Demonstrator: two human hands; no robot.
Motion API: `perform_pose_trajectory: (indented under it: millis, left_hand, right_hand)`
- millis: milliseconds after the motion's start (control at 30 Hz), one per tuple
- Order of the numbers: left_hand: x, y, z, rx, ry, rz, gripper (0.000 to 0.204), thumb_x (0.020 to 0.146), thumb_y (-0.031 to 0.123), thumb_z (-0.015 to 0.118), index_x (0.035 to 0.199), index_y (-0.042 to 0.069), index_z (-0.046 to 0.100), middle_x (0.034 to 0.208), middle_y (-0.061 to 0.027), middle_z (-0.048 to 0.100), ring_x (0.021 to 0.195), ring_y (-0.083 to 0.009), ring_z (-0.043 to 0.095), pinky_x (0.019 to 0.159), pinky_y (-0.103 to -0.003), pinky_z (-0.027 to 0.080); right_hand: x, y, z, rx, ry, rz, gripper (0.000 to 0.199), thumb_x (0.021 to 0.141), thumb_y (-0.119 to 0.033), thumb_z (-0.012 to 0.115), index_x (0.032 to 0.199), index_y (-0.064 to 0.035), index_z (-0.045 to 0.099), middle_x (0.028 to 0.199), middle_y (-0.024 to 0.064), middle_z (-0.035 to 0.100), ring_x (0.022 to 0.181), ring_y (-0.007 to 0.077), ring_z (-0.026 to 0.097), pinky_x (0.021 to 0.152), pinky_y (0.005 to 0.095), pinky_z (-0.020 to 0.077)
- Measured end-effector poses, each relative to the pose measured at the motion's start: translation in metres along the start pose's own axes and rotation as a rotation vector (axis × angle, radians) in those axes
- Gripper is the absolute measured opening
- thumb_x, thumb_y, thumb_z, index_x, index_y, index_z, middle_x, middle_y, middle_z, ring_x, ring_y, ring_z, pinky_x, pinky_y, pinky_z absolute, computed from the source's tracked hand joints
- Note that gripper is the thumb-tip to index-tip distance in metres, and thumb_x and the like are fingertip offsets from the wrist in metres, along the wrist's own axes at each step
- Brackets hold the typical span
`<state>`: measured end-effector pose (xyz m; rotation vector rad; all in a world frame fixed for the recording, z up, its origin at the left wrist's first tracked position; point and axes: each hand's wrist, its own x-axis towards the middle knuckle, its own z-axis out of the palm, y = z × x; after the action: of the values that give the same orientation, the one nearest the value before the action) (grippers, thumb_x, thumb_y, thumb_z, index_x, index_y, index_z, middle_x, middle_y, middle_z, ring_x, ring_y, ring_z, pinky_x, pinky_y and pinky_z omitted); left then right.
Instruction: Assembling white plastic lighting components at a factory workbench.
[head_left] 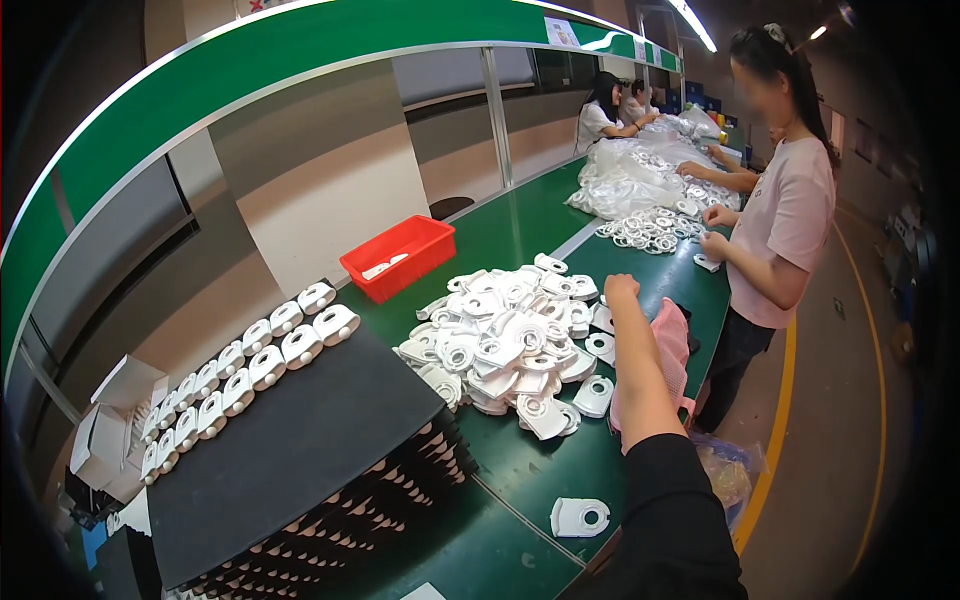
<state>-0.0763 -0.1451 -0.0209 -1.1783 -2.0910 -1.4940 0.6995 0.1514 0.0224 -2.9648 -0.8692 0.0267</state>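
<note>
My right hand (622, 287) reaches far forward over the green table, in a black sleeve. Its fingers look curled closed at the far right edge of a heap of white plastic parts (510, 340). Whatever they hold, if anything, is hidden. Each part is a flat, rounded plate with a round hole. One single white part (580, 518) lies apart, near the table's front. My left hand is out of view. At the left, white parts stand in two rows (262, 368) along the back of a black sheet (310, 440) topping a tall stack.
A red bin (398, 258) holding a few white pieces stands behind the heap. Pink mesh fabric (672, 345) lies beside my forearm. A co-worker (785, 210) handles parts at the right edge, near white rings (650, 232) and plastic bags (620, 175). An open white carton (105, 450) sits far left.
</note>
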Motion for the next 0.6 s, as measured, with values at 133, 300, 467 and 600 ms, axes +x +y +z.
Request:
perform_pose_trajectory:
  millis: [133,300,467,600]
  left_hand:
    - [0.001,0.012,-0.001,-0.043,0.021,-0.027,0.033,0.075,0.011,0.055,0.105,-0.003,0.051,0.099,-0.0197,0.05,0.08,-0.0303,0.051,0.07,-0.037,0.043]
    - [0.0,0.0,0.0,-0.049,0.012,0.008,0.033,0.075,0.012,0.054,0.104,-0.003,0.051,0.101,-0.0204,0.051,0.084,-0.0327,0.051,0.073,-0.038,0.043]
    - [0.0,0.006,-0.004,-0.036,-0.005,0.033,0.034,0.075,0.012,0.054,0.105,-0.003,0.051,0.101,-0.0213,0.051,0.087,-0.0356,0.051,0.074,-0.04,0.044]
    - [0.002,0.002,-0.003,-0.051,-0.007,0.022,0.034,0.073,0.009,0.054,0.105,-0.003,0.051,0.1,-0.0216,0.051,0.088,-0.0361,0.051,0.075,-0.041,0.044]
  right_hand:
    - [-0.013,0.005,-0.003,-0.077,0.06,-0.094,0.028,0.084,-0.018,0.045,0.105,-0.0125,0.063,0.109,0.0076,0.06,0.094,0.0262,0.06,0.068,0.0454,0.0511]
    - [-0.039,0.003,-0.04,0.022,0.317,-0.273,0.019,0.081,-0.014,0.048,0.092,-0.0082,0.063,0.098,0.0109,0.062,0.09,0.029,0.061,0.068,0.0421,0.0512]
    - [-0.104,-0.037,-0.09,0.341,0.26,-0.77,0.036,0.07,-0.023,0.067,0.103,-0.0089,0.06,0.1,0.0114,0.059,0.093,0.0293,0.057,0.08,0.04,0.0463]
    - [-0.209,-0.045,-0.11,0.286,0.215,-1.06,0.059,0.074,-0.032,0.065,0.123,-0.0074,0.044,0.11,0.0151,0.052,0.101,0.0294,0.051,0.085,0.0382,0.0426]
